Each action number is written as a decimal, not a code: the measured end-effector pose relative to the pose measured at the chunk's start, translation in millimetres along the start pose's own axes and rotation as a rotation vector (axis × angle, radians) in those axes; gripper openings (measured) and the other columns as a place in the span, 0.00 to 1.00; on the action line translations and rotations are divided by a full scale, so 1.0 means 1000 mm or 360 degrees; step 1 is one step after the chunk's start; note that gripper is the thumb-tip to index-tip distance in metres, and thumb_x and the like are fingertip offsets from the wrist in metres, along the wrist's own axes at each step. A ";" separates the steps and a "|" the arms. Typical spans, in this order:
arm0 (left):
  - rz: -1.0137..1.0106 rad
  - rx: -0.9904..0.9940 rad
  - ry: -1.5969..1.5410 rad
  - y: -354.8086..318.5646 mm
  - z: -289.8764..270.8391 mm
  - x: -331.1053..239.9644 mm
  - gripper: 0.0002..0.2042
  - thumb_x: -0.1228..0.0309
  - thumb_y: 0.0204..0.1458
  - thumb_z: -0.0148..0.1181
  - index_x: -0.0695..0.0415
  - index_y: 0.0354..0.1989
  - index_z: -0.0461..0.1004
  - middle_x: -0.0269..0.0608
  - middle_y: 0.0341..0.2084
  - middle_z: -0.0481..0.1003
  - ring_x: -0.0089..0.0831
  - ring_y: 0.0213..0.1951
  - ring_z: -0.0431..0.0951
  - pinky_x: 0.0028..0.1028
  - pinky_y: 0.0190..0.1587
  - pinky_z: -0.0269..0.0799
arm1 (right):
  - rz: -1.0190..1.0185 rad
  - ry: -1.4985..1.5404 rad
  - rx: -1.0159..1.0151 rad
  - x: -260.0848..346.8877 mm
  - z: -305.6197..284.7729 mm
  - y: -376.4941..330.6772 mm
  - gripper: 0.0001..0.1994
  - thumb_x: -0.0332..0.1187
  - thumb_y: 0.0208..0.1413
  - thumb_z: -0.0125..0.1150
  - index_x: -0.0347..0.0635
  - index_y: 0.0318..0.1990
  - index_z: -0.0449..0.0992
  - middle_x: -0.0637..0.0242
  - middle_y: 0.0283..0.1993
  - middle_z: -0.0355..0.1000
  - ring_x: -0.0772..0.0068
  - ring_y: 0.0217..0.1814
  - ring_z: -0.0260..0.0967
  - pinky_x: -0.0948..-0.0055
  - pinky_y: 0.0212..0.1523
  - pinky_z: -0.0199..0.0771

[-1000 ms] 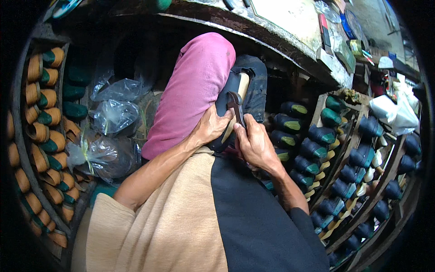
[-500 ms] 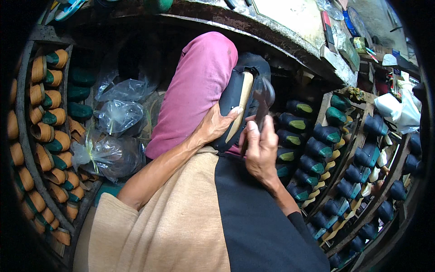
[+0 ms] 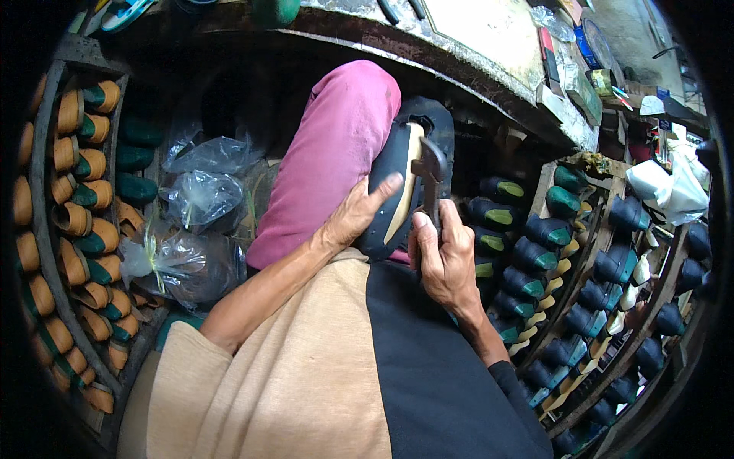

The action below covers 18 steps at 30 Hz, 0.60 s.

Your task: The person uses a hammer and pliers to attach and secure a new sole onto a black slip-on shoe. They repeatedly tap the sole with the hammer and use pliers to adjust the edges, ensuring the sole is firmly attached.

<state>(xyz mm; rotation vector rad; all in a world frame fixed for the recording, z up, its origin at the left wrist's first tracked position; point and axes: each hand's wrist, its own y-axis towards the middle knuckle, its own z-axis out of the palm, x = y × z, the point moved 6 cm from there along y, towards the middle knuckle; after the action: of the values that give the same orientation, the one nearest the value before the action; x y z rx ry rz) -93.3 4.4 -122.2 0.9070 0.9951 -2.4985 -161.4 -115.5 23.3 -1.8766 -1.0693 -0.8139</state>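
Observation:
A black shoe (image 3: pixel 393 157) lies bottom up on my lap beside the knee, its long tan sole piece (image 3: pixel 406 187) bordered by the folded black edge. My left hand (image 3: pixel 355 214) steadies the shoe from its left side; the thumb sticks out over it and the other fingers are mostly hidden. My right hand (image 3: pixel 443 249) is closed round the handle of a hammer (image 3: pixel 433 170), whose dark metal head hangs over the sole, apart from it as far as I can see.
Orange and green shoes (image 3: pixel 90 191) fill a wooden rack on the left, near clear plastic bags (image 3: pixel 200 199). Racks of dark shoes (image 3: pixel 535 252) stand on the right. Across the far side runs a workbench (image 3: pixel 489 38) with tools, its edge beyond my knee.
The hammer head has shifted a little left, over the tan sole, and turned. My left thumb has lifted slightly off the sole. The view has shifted slightly.

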 end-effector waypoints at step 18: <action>0.0450 -0.0197 0.0146 0.035 -0.023 -0.022 0.33 0.52 0.85 0.44 0.54 0.91 0.53 0.45 0.84 0.64 0.32 0.80 0.66 0.31 0.83 0.58 | 0.0189 -0.0879 -0.0011 -0.079 -0.027 -0.031 0.17 0.43 0.80 0.63 0.37 0.54 0.68 0.40 0.28 0.78 0.25 0.35 0.81 0.39 0.37 0.78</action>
<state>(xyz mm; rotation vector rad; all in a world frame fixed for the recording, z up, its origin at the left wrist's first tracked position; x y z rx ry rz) -49.8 -3.1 -138.6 1.0510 0.9624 -2.1550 -226.5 -159.0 -18.7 -2.2095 -1.2607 -0.2263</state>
